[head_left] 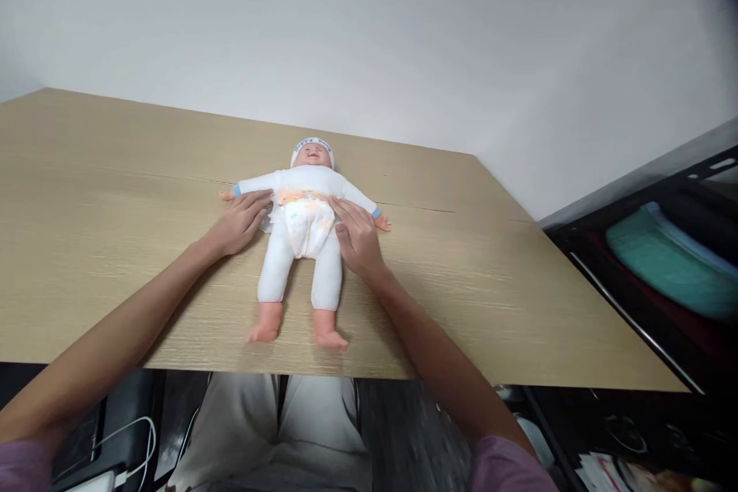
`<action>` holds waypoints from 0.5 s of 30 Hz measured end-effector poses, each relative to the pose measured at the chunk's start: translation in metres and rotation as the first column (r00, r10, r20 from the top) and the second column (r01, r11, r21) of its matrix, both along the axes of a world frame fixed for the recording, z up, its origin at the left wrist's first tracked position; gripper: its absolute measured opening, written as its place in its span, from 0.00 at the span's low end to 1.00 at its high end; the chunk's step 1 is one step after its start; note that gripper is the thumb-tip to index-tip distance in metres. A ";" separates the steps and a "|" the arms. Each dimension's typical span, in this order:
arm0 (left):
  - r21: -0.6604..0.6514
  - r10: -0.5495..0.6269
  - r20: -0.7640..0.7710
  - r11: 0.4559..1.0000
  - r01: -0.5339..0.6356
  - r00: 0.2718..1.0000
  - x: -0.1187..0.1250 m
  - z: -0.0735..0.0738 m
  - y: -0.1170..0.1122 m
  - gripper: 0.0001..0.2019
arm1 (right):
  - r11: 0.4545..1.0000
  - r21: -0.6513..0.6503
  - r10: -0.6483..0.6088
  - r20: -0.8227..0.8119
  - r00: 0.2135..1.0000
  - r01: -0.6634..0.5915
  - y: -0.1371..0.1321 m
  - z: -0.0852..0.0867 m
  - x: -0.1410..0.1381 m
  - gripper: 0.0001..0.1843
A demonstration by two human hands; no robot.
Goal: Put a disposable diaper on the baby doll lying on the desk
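Note:
A baby doll (304, 204) in white clothes and a white cap lies on its back on the wooden table (115, 231), feet toward me. A white diaper (307, 224) with an orange pattern covers its hips. My left hand (239, 221) rests at the doll's left side by the waist, its fingers pressed on the diaper's edge. At the other side of the waist, my right hand (357, 234) has its fingers pinched on the diaper's edge.
A white wall rises behind the table. To the right stands a dark shelf (646, 261) holding a teal object (669, 261). Below the table's front edge are my legs and a white cable (135, 446) at the lower left.

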State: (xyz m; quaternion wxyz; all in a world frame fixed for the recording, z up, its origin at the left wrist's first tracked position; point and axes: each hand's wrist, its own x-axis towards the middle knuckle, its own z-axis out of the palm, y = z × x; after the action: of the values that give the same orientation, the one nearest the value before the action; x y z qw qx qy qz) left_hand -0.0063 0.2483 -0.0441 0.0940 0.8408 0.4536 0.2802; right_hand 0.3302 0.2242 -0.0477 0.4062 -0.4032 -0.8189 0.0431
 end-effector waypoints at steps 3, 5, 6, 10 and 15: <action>0.016 0.087 -0.047 0.996 -0.086 0.995 -0.010 0.002 -0.007 0.27 | 0.998 0.044 -0.051 -0.044 0.998 0.053 -0.001 0.010 -0.007 0.27; 0.020 0.185 -0.058 0.983 -0.184 0.981 -0.010 0.004 -0.010 0.25 | 0.991 0.074 -0.107 -0.068 0.992 0.111 -0.001 0.023 -0.016 0.24; 0.012 0.235 -0.065 0.972 -0.234 0.970 -0.009 0.004 -0.011 0.23 | 0.988 0.081 -0.125 -0.070 0.990 0.131 -0.001 0.030 -0.022 0.22; -0.131 0.370 -0.005 0.921 -0.368 0.929 -0.010 -0.001 -0.012 0.18 | 0.998 0.061 -0.026 -0.001 1.000 0.026 0.006 0.061 -0.053 0.17; -0.480 0.412 0.352 0.850 -0.216 0.840 -0.019 -0.003 0.001 0.19 | 0.989 -0.038 0.149 0.134 0.980 -0.145 0.031 0.072 -0.084 0.13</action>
State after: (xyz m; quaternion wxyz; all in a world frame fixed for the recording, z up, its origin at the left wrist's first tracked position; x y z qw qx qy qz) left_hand -0.0257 0.2491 -0.0467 0.3255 0.6256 0.6045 0.3706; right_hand 0.2460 0.2551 0.0244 0.3395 -0.3493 -0.8715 0.0569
